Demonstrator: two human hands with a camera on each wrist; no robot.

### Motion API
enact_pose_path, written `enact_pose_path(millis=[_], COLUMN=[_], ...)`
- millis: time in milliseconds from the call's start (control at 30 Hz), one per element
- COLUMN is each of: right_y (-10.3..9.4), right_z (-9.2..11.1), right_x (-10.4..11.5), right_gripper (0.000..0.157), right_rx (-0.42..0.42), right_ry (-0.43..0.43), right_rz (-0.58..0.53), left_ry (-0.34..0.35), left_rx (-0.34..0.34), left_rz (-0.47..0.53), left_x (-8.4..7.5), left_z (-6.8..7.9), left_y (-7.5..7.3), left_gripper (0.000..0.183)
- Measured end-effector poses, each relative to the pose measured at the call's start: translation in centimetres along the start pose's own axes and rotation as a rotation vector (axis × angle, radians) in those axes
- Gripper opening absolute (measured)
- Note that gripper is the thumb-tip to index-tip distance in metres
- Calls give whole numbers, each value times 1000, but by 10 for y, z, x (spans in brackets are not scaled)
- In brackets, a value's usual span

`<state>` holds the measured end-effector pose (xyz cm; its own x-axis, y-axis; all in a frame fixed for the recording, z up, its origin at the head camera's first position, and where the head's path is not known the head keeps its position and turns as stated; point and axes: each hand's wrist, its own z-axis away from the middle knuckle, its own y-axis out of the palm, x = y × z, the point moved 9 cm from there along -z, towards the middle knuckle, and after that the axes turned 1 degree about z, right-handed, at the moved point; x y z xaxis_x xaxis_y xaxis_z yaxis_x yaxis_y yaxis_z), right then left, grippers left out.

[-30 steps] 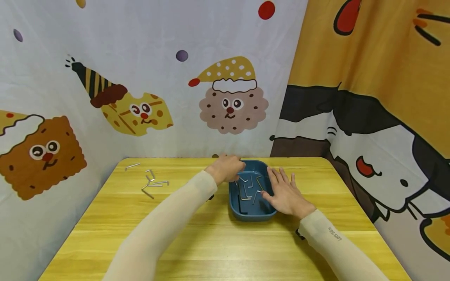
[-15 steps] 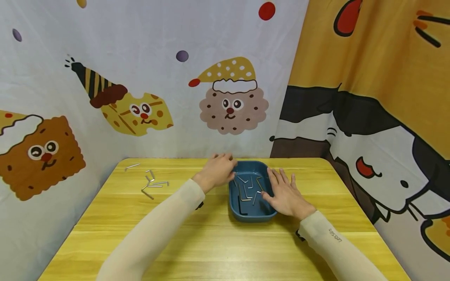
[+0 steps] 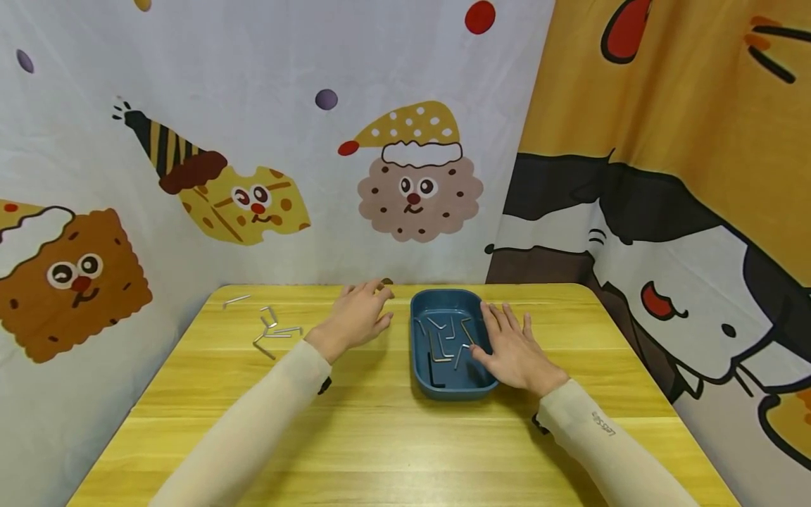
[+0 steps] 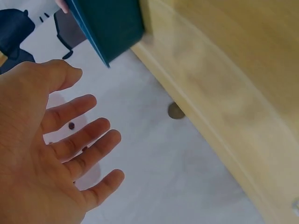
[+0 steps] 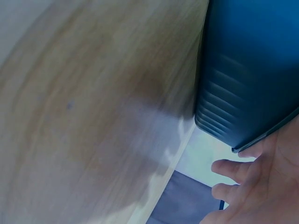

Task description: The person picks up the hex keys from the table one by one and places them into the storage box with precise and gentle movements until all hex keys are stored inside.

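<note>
In the head view a blue rectangular tray stands on the table, holding several L-shaped hex keys, among them a black hex key near its front. My right hand rests on the tray's right rim with fingers spread; the right wrist view has the ribbed side of the tray beside that hand. Left of the tray, my left hand is over the table, apart from the tray. Nothing is in its loosely bent fingers, as the left wrist view of the hand confirms.
Several silver hex keys lie in a loose group on the left of the wooden table, with one hex key apart near the back left corner. A printed curtain hangs behind the table's back edge.
My left hand has moved left, from over the tray's left rim to the table between tray and loose hex keys, its fingers spreading. The right hand and the tray have stayed put.
</note>
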<state>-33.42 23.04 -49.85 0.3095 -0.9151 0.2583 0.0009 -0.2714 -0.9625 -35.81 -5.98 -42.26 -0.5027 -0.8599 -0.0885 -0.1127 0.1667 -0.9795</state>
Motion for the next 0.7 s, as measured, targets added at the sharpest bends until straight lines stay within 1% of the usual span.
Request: enact_pose_path(millis=[133,367,567,700], right_y=[-1,-1,-1,0], right_z=[0,-1,-1,-1], right_x=[0,1,0,1], right_gripper=[95,95,95,95], right_rx=[1,1,0,4], right_ry=[0,1,1,1], right_rz=[-1,-4,1,3], left_ry=[-31,-58,-122,-153], left_rx=[1,-20,16,24], left_rz=[6,12,45,53], left_x=[15,45,74,87], left_z=[13,40,60,73], left_y=[2,5,14,17], left_gripper=[46,44,43,43])
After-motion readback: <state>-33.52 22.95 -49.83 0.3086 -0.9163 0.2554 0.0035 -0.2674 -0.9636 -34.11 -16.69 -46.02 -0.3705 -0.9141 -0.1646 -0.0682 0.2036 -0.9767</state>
